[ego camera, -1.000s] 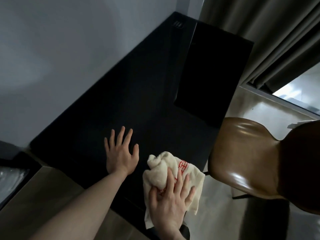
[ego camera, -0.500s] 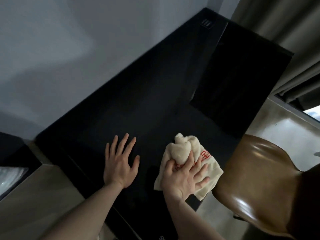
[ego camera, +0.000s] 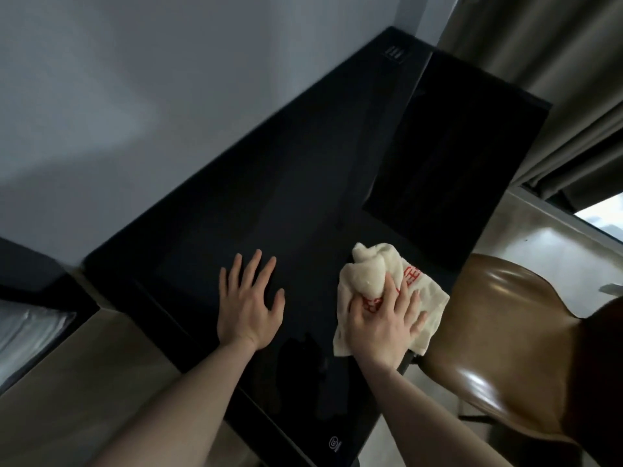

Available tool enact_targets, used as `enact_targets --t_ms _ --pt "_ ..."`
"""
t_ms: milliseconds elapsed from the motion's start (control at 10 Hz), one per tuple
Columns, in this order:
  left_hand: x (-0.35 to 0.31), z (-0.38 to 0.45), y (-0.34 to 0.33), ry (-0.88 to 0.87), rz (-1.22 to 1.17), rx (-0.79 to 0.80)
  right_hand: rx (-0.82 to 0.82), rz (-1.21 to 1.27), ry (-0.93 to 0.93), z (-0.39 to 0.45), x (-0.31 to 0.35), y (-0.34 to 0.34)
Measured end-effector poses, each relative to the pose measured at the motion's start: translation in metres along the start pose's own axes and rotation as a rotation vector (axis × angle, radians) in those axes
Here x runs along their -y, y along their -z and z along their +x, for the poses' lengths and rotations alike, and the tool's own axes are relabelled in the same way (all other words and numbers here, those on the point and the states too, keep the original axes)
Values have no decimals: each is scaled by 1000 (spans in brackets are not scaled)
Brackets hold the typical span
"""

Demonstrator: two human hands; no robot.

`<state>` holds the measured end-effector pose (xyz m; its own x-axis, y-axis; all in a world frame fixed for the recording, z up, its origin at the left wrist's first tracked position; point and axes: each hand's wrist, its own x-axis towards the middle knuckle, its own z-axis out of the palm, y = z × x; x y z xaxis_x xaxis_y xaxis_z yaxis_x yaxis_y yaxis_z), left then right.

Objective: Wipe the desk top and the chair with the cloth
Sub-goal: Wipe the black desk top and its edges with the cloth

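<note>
— Why is the left hand [ego camera: 247,306] flat on the black desk top [ego camera: 269,203] like that?

— To lean on, I'd say. Its fingers [ego camera: 251,267] are straight and spread, holding nothing, palm down near the front edge of the surface.

— And the cream cloth [ego camera: 381,281] with the red print?

— Bunched under the right hand [ego camera: 382,323], at the surface's right front corner. The fingers lie over it, slightly curled, pressing it down rather than pinching it, which suits a wiping stroke. One flap hangs off the edge.

— The brown chair [ego camera: 505,332]?

— Just beside that corner, its glossy seat close to the cloth. I'd guess it comes after the desk.
</note>
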<state>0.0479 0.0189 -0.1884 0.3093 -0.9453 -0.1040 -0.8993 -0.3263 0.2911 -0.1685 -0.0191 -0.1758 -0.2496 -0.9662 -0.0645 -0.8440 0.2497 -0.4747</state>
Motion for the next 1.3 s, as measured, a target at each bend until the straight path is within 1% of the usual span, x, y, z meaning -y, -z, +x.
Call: enact_targets --t_ms 100,400,500,700,1100,1300 --pt "-1 0 1 -4 2 -2 -2 -14 0 -9 -10 4" --pt "-2 3 0 5 12 1 21 -96 -10 6 -8 4" --pt "-2 3 -1 13 13 5 40 -97 -46 12 -6 3" --pt "-7 5 2 34 -29 8 52 -40 -91 23 -2 4" --pt "-8 6 6 42 -61 24 87 -27 -151 44 6 0" --pt "-11 6 10 69 -20 60 94 -14 -184 52 14 4"
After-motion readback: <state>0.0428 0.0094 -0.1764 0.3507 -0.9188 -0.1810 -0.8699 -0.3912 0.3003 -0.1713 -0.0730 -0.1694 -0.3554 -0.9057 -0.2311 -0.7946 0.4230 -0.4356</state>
